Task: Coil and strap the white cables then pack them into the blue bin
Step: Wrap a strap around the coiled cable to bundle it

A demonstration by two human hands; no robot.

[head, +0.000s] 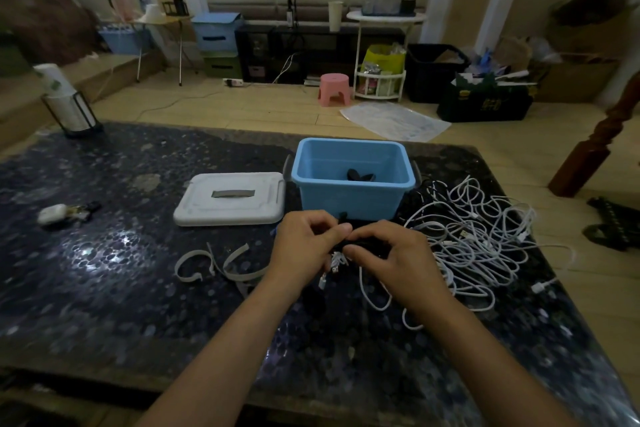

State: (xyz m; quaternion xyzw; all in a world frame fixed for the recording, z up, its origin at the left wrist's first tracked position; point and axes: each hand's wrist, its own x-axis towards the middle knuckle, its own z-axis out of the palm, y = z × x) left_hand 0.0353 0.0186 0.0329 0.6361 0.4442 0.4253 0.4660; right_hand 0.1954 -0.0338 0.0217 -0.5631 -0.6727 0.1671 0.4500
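My left hand point(304, 246) and my right hand point(391, 260) meet just in front of the blue bin point(353, 198). Between them they pinch a black strap point(356, 239) wrapped round a white cable bundle, whose plug ends point(334, 265) hang below my fingers. A loop of that cable point(374, 302) trails on the table under my right wrist. A tangled heap of white cables point(485, 239) lies to the right of the bin. Something dark point(360, 175) lies on the bin's floor.
The bin's white lid point(232, 199) lies flat to its left. Grey straps point(214, 263) curl on the dark speckled table point(104, 270) left of my hands. A small white device point(55, 213) sits far left, a cup holder point(69, 107) at the back-left corner.
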